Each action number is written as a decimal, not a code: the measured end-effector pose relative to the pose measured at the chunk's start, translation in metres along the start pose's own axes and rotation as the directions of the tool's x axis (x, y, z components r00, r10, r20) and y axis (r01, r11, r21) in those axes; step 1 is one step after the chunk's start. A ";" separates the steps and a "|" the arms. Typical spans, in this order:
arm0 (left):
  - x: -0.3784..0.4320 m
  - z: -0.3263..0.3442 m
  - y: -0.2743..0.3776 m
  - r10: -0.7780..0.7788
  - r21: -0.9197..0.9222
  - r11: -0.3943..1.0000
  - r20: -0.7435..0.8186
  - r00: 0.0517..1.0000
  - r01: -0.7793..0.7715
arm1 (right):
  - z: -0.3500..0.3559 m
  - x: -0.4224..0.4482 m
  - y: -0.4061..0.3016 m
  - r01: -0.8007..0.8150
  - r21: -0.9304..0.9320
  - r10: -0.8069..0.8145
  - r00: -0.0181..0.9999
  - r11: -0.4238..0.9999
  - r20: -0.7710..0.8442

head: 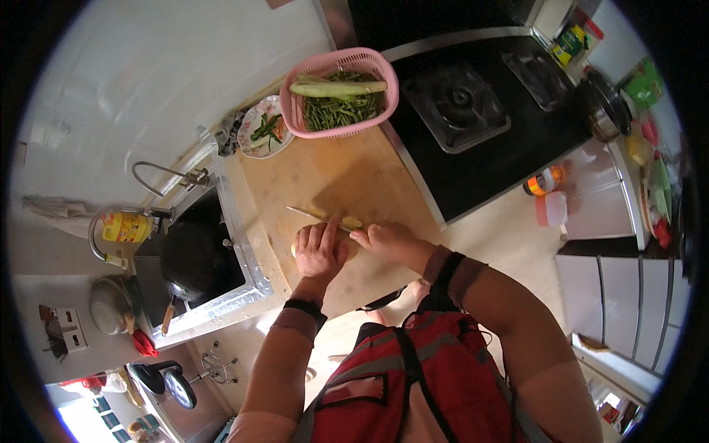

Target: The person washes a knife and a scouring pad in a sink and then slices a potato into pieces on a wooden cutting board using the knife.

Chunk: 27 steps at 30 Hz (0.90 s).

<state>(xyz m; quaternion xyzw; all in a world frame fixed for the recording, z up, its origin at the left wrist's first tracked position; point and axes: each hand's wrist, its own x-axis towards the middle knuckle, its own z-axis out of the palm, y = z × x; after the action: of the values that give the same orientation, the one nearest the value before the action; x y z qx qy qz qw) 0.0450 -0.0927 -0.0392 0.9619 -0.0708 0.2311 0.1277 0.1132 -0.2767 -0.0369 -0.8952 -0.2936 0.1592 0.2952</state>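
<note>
A kitchen knife (306, 212) lies across a pale yellow vegetable on the wooden cutting board (288, 171). My right hand (390, 242) is closed around the knife's handle, which the fingers mostly hide. My left hand (321, 249) presses on the pale yellow vegetable (350, 250), its fingertips close to the blade. A cut yellow slice (352, 222) shows beyond the blade, near my right hand. At the back of the board is a pink plastic basket (340, 132) with green beans (338, 113) and a long pale green vegetable (332, 88). Beside it, a patterned plate (249, 124) holds green and red pepper pieces.
A sink with a black wok (191, 260) and a faucet (196, 178) is on the left. The black gas stove (460, 99) borders the board's right side. A steel pot (604, 111) stands at the far right. A yellow bottle (126, 227) is behind the sink.
</note>
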 end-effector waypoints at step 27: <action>0.011 -0.004 0.012 -0.068 0.068 0.996 0.100 0.993 0.061 | -0.002 0.091 0.022 0.146 0.224 -0.214 0.923 0.964 0.319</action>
<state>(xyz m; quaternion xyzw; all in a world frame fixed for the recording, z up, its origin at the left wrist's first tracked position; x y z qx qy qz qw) 0.0504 -0.1037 -0.0285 0.9779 -0.0385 0.1797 0.1000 0.1946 -0.2354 -0.0591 -0.7899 -0.4042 0.3115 0.3401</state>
